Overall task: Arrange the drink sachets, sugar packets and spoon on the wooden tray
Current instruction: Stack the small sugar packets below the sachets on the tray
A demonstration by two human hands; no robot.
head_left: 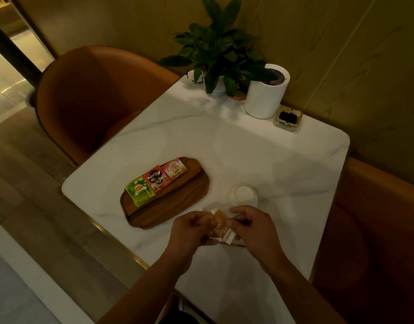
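Observation:
A dark wooden tray [178, 206] lies on the white marble table. Three sachets sit in a row along its far side: a green tea sachet [139, 193], a red coffee sachet [156, 180] and a pale creamer sachet [174, 171]. Just right of the tray, my left hand [192, 228] and my right hand [252, 228] hold a small bundle of sugar packets [221, 226], brown and white, between them above the table. I cannot see a spoon.
A white cup [244, 194] stands just behind my hands. At the table's far edge are a potted plant [221, 54], a white cylindrical bin [265, 92] and a small glass dish [287, 118]. Orange chairs stand at the left [91, 94] and right [374, 230].

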